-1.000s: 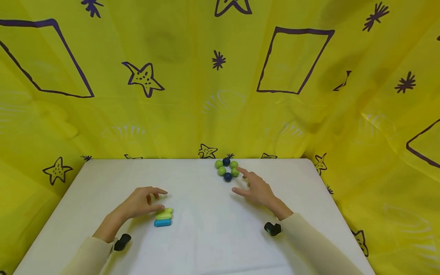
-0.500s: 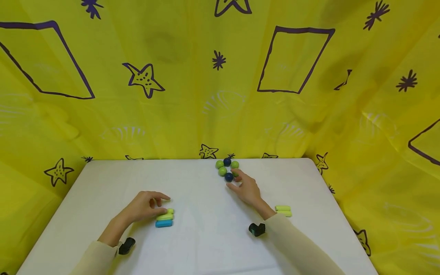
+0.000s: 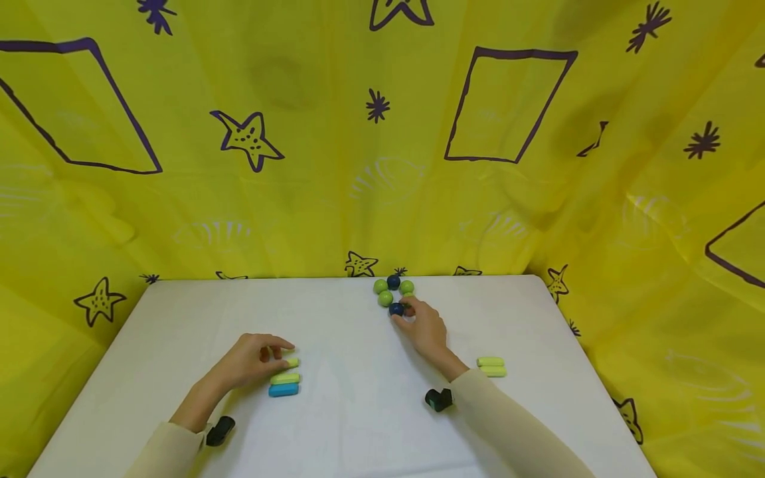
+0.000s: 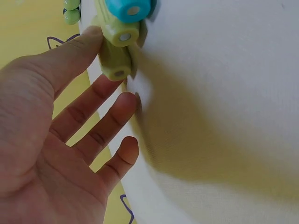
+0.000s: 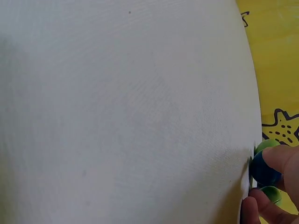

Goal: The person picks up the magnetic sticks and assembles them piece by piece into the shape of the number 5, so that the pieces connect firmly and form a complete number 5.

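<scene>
My left hand (image 3: 254,360) pinches the farthest of three short sticks, a yellow-green stick (image 3: 293,363) with its thumb on the near side; the fingers behind it are partly hidden. Just nearer lie a second yellow-green stick (image 3: 285,378) and a blue stick (image 3: 283,390), side by side. In the left wrist view the blue stick (image 4: 130,8) shows a faceted end with a grey dot. At the table's back, my right hand (image 3: 425,328) pinches a dark blue ball (image 3: 396,309) between thumb and fingers. The right wrist view shows the thumb on this dark blue ball (image 5: 264,169).
Around the held ball stand several green balls (image 3: 385,299) and another dark blue ball (image 3: 393,282), close to the back edge. Two more yellow-green sticks (image 3: 491,366) lie right of my right forearm. A yellow patterned curtain (image 3: 323,166) surrounds the white table (image 3: 358,411).
My right hand has come left and nearer, from beside the green balls to the front dark blue ball. The far yellow-green stick at my left hand has moved apart from the other two.
</scene>
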`<state>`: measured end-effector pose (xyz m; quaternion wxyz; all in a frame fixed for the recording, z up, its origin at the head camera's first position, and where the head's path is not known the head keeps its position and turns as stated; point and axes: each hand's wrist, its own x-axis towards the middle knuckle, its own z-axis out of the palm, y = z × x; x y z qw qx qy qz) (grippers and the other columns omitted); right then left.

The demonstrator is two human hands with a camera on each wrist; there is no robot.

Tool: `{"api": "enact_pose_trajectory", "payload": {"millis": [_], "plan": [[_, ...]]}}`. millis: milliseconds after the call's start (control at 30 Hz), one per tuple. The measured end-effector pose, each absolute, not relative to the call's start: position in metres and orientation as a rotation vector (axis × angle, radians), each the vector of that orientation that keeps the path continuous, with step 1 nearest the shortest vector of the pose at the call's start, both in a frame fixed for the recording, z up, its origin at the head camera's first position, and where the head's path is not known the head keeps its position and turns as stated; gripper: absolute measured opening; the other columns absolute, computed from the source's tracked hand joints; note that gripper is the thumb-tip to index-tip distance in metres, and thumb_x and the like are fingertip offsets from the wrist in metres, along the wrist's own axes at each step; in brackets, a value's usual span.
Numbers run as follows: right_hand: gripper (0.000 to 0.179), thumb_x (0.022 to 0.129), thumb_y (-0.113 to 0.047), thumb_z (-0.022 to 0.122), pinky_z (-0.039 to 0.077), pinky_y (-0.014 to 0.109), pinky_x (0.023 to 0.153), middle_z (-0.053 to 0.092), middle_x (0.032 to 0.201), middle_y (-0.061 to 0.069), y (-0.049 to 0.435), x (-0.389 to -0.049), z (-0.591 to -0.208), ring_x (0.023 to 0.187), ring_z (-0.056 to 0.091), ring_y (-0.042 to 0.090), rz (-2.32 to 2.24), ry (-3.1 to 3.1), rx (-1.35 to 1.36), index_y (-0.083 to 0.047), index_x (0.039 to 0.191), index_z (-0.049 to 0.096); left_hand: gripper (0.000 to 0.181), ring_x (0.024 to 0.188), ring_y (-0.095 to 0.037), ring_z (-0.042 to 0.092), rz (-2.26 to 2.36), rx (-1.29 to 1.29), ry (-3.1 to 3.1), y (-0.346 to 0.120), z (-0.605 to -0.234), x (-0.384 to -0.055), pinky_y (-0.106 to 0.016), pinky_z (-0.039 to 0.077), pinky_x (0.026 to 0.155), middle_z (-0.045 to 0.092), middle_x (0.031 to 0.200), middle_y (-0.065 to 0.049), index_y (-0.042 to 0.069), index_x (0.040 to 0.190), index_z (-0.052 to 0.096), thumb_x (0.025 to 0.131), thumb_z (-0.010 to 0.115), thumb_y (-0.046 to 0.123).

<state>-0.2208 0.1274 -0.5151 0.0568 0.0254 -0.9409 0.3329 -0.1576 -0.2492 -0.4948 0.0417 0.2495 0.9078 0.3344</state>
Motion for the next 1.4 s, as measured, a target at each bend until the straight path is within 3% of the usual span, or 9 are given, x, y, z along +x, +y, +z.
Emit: {"api": "enact_pose_trajectory", "payload": {"millis": [233, 533, 767, 967, 1400], "plan": [[0.035, 0.087, -0.019, 0.081, 0.048, 0.038, 0.071, 0.075, 0.111, 0.005, 0.131, -0.216, -0.514, 0.082, 0.063, 0.021, 1.088, -2.815, 0.128, -0.011, 0.118, 0.068, 0.024, 0.071, -0.011, 0.053, 0.982, 0.757, 2.779, -0.246, -0.491, -0.157, -0.025, 0.046, 0.063, 0.065, 0.084, 0.006, 0.003, 0.108, 0.077, 0.085, 0.082, 0.008], [0.034, 0.088, -0.014, 0.079, 0.044, 0.033, 0.065, 0.074, 0.114, 0.006, 0.136, -0.214, -0.514, 0.067, 0.054, 0.014, 1.116, -2.826, 0.225, -0.013, 0.120, 0.068, 0.018, 0.070, -0.008, 0.050, 0.963, 0.700, 2.747, -0.240, -0.489, -0.156, -0.025, 0.045, 0.063, 0.063, 0.081, 0.007, 0.000, 0.102, 0.078, 0.085, 0.080, 0.005], [0.039, 0.089, -0.013, 0.077, 0.050, 0.046, 0.087, 0.071, 0.118, 0.008, 0.138, -0.212, -0.511, 0.099, 0.064, 0.024, 1.101, -2.863, 0.308, -0.015, 0.128, 0.070, 0.014, 0.071, -0.010, 0.050, 0.939, 0.688, 2.763, -0.238, -0.490, -0.156, -0.026, 0.044, 0.064, 0.061, 0.080, 0.008, 0.004, 0.098, 0.078, 0.084, 0.080, 0.005], [0.034, 0.089, -0.009, 0.076, 0.047, 0.035, 0.070, 0.071, 0.116, 0.008, 0.143, -0.212, -0.506, 0.073, 0.057, 0.015, 1.135, -2.916, 0.360, -0.014, 0.121, 0.068, 0.014, 0.073, -0.015, 0.052, 0.951, 0.695, 2.785, -0.234, -0.489, -0.160, -0.027, 0.045, 0.065, 0.061, 0.080, 0.007, 0.005, 0.097, 0.076, 0.083, 0.080, 0.003], [0.034, 0.087, -0.006, 0.078, 0.046, 0.028, 0.065, 0.069, 0.123, 0.007, 0.159, -0.207, -0.505, 0.068, 0.053, 0.013, 1.231, -2.908, 0.485, -0.013, 0.117, 0.064, 0.018, 0.080, -0.014, 0.059, 1.042, 0.764, 2.816, -0.208, -0.484, -0.175, -0.031, 0.053, 0.074, 0.068, 0.086, 0.005, 0.004, 0.099, 0.078, 0.082, 0.084, 0.002]]}}
